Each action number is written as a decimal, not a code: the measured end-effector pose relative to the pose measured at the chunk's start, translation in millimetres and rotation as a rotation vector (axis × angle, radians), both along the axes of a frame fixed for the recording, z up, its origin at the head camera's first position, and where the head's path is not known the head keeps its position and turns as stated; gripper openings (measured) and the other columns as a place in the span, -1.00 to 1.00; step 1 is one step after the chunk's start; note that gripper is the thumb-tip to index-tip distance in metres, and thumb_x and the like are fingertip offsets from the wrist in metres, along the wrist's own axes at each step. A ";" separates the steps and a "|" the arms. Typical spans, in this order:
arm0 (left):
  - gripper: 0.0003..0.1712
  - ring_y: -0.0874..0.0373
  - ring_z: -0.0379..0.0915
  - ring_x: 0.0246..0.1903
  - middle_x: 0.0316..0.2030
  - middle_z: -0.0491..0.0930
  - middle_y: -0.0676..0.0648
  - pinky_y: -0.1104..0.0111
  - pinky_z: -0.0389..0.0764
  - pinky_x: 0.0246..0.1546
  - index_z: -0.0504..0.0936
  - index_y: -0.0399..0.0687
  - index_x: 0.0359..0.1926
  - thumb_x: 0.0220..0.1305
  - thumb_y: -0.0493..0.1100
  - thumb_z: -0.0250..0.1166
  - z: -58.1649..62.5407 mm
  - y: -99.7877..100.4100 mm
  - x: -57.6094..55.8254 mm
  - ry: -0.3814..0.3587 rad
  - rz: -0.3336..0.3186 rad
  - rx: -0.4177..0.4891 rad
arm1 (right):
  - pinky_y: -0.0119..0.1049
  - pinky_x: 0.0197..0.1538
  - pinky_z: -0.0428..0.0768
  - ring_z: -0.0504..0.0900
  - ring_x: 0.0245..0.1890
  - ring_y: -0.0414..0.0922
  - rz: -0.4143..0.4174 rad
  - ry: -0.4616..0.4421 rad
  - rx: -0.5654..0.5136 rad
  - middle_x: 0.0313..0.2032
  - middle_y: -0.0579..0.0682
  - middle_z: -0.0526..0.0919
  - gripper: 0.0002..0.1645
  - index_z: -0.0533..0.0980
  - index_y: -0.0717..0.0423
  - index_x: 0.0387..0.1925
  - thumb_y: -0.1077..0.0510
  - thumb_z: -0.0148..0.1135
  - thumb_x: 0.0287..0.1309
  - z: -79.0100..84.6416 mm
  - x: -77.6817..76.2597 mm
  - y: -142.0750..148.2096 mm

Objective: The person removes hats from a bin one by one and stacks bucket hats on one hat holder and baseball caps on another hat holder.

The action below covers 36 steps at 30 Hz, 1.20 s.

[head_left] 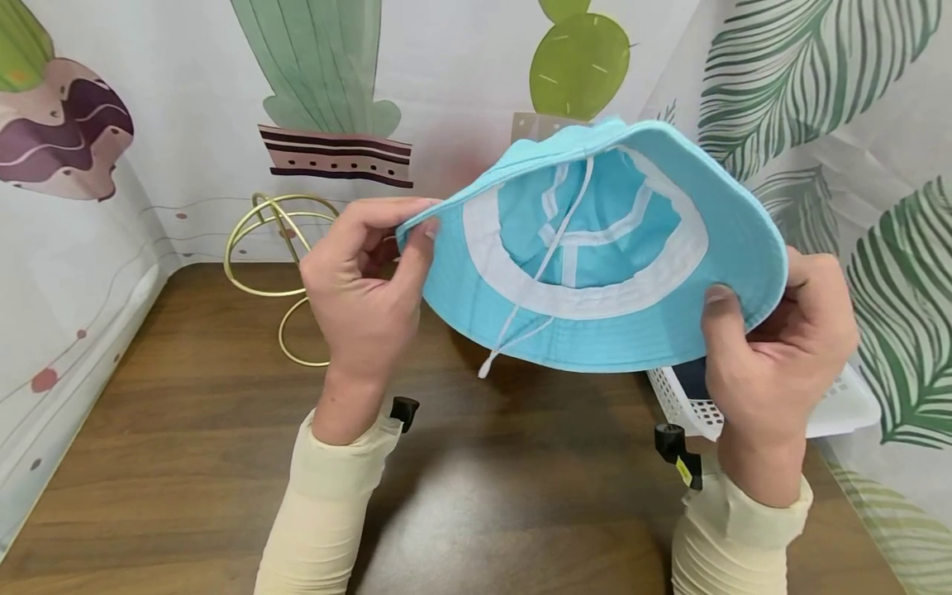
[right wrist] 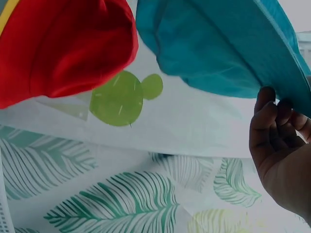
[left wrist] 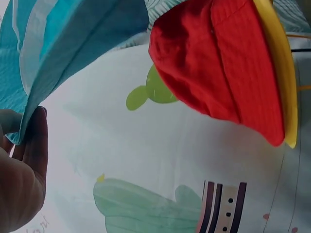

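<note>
A light blue bucket hat is held up above the table, its white-banded inside facing me and a thin white cord hanging across the opening. My left hand pinches the brim at its left end between thumb and fingers. At the right end, my right hand grips the brim, thumb on the inner face and fingers behind. Both wrist views show a red hat with a yellow brim edge beyond the blue one; the blue hat hides it in the head view.
A gold wire stand is at the back left of the wooden table. To the right, partly behind my right hand, sits a white perforated basket with something dark inside. A printed cloth with cacti and leaves hangs behind.
</note>
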<state>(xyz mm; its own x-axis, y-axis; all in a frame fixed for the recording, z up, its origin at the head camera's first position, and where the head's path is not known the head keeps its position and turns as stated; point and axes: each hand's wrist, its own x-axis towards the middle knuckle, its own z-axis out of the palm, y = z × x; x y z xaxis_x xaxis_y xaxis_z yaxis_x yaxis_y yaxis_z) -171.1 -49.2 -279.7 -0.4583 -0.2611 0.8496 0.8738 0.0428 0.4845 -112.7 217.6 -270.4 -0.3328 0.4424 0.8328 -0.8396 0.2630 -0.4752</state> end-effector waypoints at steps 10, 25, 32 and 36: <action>-0.89 0.08 0.72 -0.38 -0.26 0.80 -0.22 0.52 0.55 -0.46 0.77 -0.43 -0.22 0.28 -0.43 0.36 6.0 -14.9 -1.7 0.008 0.041 0.064 | -0.46 -0.27 0.48 0.62 -0.46 -0.14 -0.038 -0.013 -0.001 -0.48 0.09 0.62 -0.85 0.38 0.59 -0.50 0.48 0.17 -0.03 5.6 -1.2 13.8; -0.93 -0.10 0.77 -0.37 -0.40 0.75 -0.34 0.23 0.76 -0.24 0.63 -0.58 -0.45 0.14 -0.62 0.35 16.9 -12.7 6.9 0.242 -0.083 0.242 | -0.33 -0.53 0.51 0.46 -0.65 -0.08 0.249 -0.644 -0.084 -0.62 0.02 0.53 -0.73 0.57 0.32 -0.52 0.43 0.13 0.32 -10.7 -13.4 48.9; -0.79 -0.05 0.74 -0.46 -0.52 0.71 -0.33 0.26 0.69 -0.32 0.62 -0.46 -0.58 0.10 -0.67 0.20 12.9 -9.2 13.8 0.371 -0.074 0.214 | -0.28 -0.51 0.51 0.46 -0.66 -0.10 0.542 -0.876 -0.089 -0.71 -0.05 0.51 -0.49 0.56 0.10 -0.65 0.25 0.07 0.51 -21.6 -31.6 65.7; -0.78 -0.14 0.66 -0.46 -0.54 0.71 -0.31 0.21 0.64 -0.31 0.66 -0.37 -0.58 0.14 -0.59 0.32 10.8 -9.5 14.3 0.425 -0.104 0.126 | -0.26 -0.35 0.62 0.60 -0.50 -0.09 0.861 -0.774 -0.129 -0.56 -0.02 0.62 -0.45 0.66 0.12 -0.49 0.24 -0.11 0.63 -26.7 -38.7 71.0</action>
